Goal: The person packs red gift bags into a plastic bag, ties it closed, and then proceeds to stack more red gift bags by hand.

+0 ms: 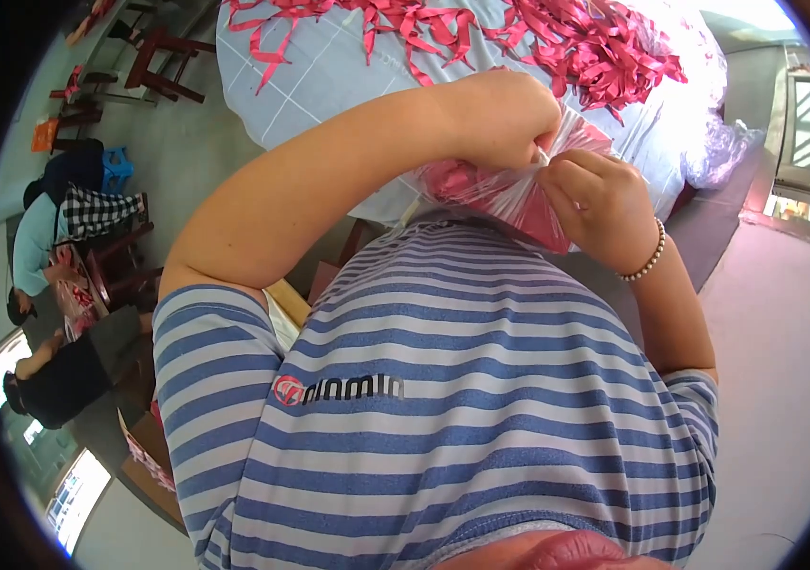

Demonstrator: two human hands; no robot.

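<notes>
My left hand (517,122) is closed, its fingers bunched on the gathered neck of a clear plastic bag (509,201). Right beside it, my right hand (602,201) pinches the same gathered plastic, a beaded bracelet round its wrist. Deep pink ribbon (451,180) shows through the film of the bag, which sits between my chest and the table edge. The fingertips meet near the bag's mouth, and my knuckles partly hide the exact grip. Beyond my hands, a heap of loose pink ribbons (590,52) lies on the table.
A pale blue checked cloth (305,95) covers the table. Crumpled clear plastic (720,152) hangs at its right end. At left stand a wooden stool (166,65) and a blue stool (117,167). Two people sit farther left, one handling a bag of pink items (77,299).
</notes>
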